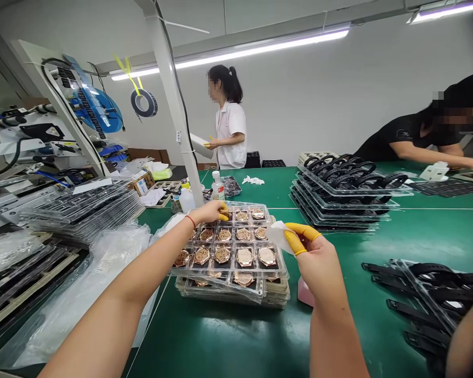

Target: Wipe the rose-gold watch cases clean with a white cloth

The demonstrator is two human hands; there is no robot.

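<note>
A: What does the right hand do in this moment?

B: It pinches a small white sheet of thin film just above the right side of a clear plastic tray. Its thumb and first finger are closed on the sheet, and yellow rubber finger cots cover these fingers. I think the cots are there to keep skin marks away from the shiny metal.

A: And the left hand?

B: It is at the far edge of the same tray, and its yellow-covered fingers touch the rim. I cannot tell if they grip or only rest, but probably they hold the tray steady.

A: What lies in the tray?

B: Round rose-gold metal watch cases, in rows. Each one has its own pocket, perhaps so that they do not scratch each other. The tray sits on a stack of similar trays on the green counter.

A: And further away?

B: On the right are stacked clear trays of black watch straps, and more black straps lie near. On the left is a tall pile of clear trays beside a white machine. Far away stands a co-worker in a white coat, and another in a black shirt leans over the counter.
</note>
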